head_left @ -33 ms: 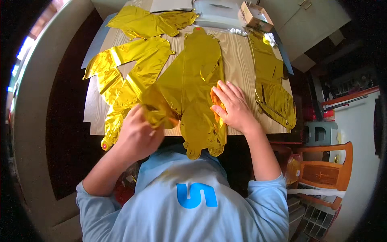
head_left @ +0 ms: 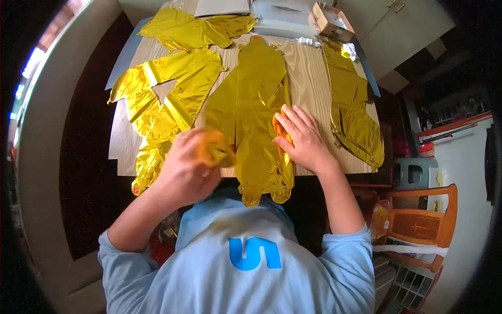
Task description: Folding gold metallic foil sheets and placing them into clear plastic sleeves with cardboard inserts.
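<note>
A flat gold foil balloon (head_left: 251,99) lies in the middle of the wooden table, its near end hanging past the front edge. My left hand (head_left: 185,165), smeared by motion, grips a crumpled flap of this foil that looks orange where it folds. My right hand (head_left: 306,138) rests on the balloon's right edge with fingers stretched out and thumb apart, over an orange-looking fold. To the left, another gold foil balloon (head_left: 196,86) lies creased, its lower tail running down past my left hand.
A third gold foil piece (head_left: 183,29) lies at the far left, a fourth (head_left: 355,125) along the right side. At the back are a small cardboard box (head_left: 332,22), a clear plastic sheet (head_left: 282,18) and a white pad (head_left: 222,6). A wooden chair (head_left: 418,227) stands at the right.
My left hand has shifted slightly up and right, and the raised foil flap is now bunched closer in its fingers. My right hand has stayed in place.
</note>
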`<state>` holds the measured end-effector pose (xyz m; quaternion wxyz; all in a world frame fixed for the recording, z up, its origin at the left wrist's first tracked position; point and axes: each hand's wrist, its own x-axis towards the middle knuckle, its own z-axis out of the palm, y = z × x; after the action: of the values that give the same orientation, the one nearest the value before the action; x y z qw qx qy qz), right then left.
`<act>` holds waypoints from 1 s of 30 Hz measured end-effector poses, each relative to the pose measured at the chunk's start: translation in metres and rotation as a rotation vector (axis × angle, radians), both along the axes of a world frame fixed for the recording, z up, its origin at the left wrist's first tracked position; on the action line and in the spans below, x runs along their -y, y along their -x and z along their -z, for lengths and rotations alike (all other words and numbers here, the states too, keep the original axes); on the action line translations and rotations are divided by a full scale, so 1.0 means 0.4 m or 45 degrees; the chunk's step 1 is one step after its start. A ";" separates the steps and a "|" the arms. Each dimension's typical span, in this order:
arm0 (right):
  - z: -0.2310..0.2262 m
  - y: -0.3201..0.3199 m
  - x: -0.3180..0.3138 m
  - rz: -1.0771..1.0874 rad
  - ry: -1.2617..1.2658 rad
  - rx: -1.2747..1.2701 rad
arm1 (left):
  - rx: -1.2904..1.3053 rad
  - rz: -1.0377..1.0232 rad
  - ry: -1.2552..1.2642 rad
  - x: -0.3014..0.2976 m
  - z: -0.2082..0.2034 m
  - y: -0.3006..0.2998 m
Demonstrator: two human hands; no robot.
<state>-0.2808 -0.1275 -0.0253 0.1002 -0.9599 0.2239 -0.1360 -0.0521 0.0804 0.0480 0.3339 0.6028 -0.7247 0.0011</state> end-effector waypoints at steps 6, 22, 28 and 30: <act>0.009 0.004 0.014 -0.056 -0.017 0.032 | 0.062 0.787 -0.299 0.118 0.067 0.019; -0.029 -0.017 0.007 0.008 -0.048 0.302 | 0.194 0.236 -0.322 0.188 0.184 -0.082; -0.082 -0.080 -0.196 -0.240 -0.059 0.243 | 0.196 0.203 -0.272 0.200 0.176 -0.085; -0.063 -0.088 -0.230 -0.237 -0.014 0.162 | 0.228 0.133 -0.225 0.207 0.182 -0.097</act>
<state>-0.2455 -0.0354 0.0000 0.1317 -0.9653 0.1278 -0.1856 -0.0134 -0.0025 -0.0248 0.2133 0.5888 -0.7792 -0.0262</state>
